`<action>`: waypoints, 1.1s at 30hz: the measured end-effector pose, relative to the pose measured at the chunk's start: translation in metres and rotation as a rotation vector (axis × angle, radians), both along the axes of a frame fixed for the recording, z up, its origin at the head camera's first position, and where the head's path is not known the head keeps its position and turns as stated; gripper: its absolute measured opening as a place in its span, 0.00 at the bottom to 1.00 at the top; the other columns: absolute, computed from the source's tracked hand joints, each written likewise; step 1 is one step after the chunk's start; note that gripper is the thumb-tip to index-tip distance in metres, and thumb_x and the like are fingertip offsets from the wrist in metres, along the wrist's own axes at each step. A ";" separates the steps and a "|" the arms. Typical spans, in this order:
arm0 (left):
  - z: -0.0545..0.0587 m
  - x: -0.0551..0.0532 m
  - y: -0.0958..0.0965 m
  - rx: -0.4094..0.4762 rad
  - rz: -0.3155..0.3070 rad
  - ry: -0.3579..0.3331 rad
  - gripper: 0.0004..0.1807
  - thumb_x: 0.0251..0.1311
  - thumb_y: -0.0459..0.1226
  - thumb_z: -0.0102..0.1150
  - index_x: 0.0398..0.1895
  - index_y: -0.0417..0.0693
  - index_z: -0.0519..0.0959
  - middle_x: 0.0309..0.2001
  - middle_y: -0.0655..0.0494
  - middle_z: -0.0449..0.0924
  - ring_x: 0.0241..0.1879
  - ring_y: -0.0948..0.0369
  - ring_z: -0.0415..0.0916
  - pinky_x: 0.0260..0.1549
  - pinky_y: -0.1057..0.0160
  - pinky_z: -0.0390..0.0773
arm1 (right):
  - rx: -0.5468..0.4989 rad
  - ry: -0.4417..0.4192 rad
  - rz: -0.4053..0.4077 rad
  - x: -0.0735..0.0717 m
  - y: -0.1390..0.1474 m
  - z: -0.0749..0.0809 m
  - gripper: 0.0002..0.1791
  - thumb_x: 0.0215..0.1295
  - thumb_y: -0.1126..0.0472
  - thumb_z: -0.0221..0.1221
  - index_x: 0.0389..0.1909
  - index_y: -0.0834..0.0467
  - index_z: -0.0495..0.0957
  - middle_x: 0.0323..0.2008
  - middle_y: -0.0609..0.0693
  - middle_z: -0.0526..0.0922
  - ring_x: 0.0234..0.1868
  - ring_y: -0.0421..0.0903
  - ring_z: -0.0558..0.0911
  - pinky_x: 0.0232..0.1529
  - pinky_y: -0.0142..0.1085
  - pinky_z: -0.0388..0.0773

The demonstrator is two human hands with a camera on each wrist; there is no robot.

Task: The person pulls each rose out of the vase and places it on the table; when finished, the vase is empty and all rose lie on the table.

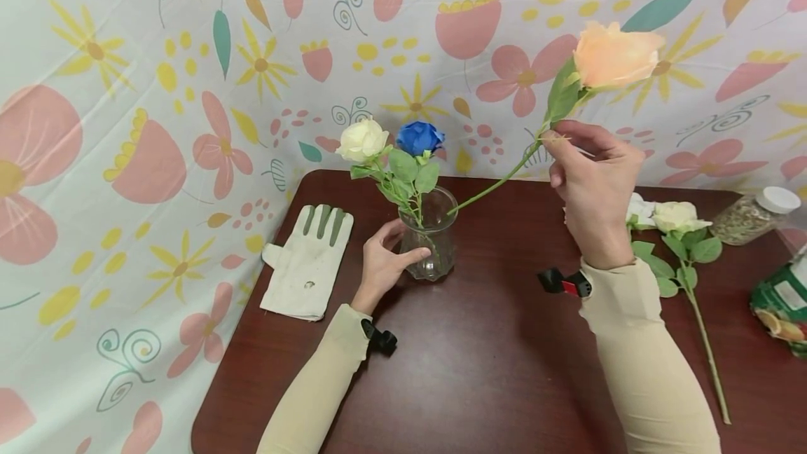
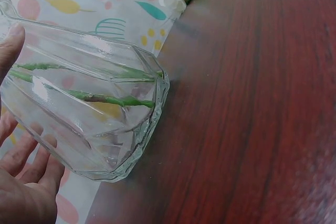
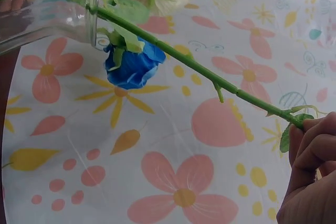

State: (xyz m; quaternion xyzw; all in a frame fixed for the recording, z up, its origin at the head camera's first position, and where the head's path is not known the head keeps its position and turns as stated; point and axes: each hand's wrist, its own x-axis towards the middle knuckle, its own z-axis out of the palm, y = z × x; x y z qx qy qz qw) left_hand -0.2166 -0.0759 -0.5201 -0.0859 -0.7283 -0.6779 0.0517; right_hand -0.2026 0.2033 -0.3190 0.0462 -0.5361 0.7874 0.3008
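Observation:
My left hand (image 1: 386, 263) holds the clear glass vase (image 1: 441, 247) around its side, thumb across the front. In the left wrist view, green stems (image 2: 94, 97) reach down inside the faceted glass. A cream-white rose (image 1: 363, 139) and a blue rose (image 1: 420, 138) stand in the vase and lean over its rim. Up and to the right, my right hand (image 1: 599, 188) pinches a peach rose (image 1: 614, 58) by its stem, just below the bloom. That stem (image 3: 194, 66) slants down to the left, its lower end right at the vase rim in the right wrist view.
A white glove (image 1: 309, 265) with grey-green fingers lies left of the vase. On the right are a cream rose (image 1: 681, 218) with a long stem, a white flower (image 1: 639, 211), a white-lidded jar (image 1: 750, 217) and a green package (image 1: 782, 303). Patterned cloth (image 1: 239, 69) hangs behind the table.

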 end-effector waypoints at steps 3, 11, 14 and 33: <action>0.000 0.000 0.000 0.002 -0.002 -0.005 0.34 0.52 0.31 0.85 0.66 0.44 0.84 0.61 0.41 0.87 0.66 0.47 0.83 0.73 0.53 0.83 | -0.025 0.002 -0.003 0.001 0.006 0.001 0.08 0.60 0.75 0.74 0.39 0.75 0.88 0.20 0.53 0.88 0.08 0.42 0.71 0.10 0.27 0.60; 0.000 0.000 0.000 0.001 0.001 -0.005 0.34 0.52 0.31 0.85 0.65 0.44 0.84 0.60 0.40 0.87 0.66 0.46 0.84 0.73 0.52 0.83 | -0.100 0.014 -0.034 0.006 0.023 0.004 0.09 0.58 0.77 0.74 0.39 0.77 0.88 0.16 0.54 0.86 0.07 0.43 0.69 0.10 0.27 0.58; 0.000 0.000 0.000 0.004 0.001 -0.006 0.35 0.52 0.32 0.85 0.66 0.43 0.84 0.60 0.40 0.87 0.65 0.46 0.84 0.73 0.53 0.83 | -0.108 -0.002 -0.046 0.009 0.030 0.003 0.10 0.57 0.77 0.75 0.39 0.77 0.88 0.16 0.55 0.86 0.07 0.43 0.69 0.09 0.27 0.58; 0.001 0.001 -0.001 -0.014 -0.002 -0.008 0.35 0.53 0.34 0.85 0.67 0.44 0.84 0.62 0.41 0.86 0.67 0.46 0.84 0.73 0.54 0.83 | -0.063 -0.160 -0.030 0.018 0.067 -0.029 0.08 0.58 0.79 0.74 0.39 0.75 0.89 0.18 0.53 0.88 0.07 0.42 0.69 0.10 0.29 0.58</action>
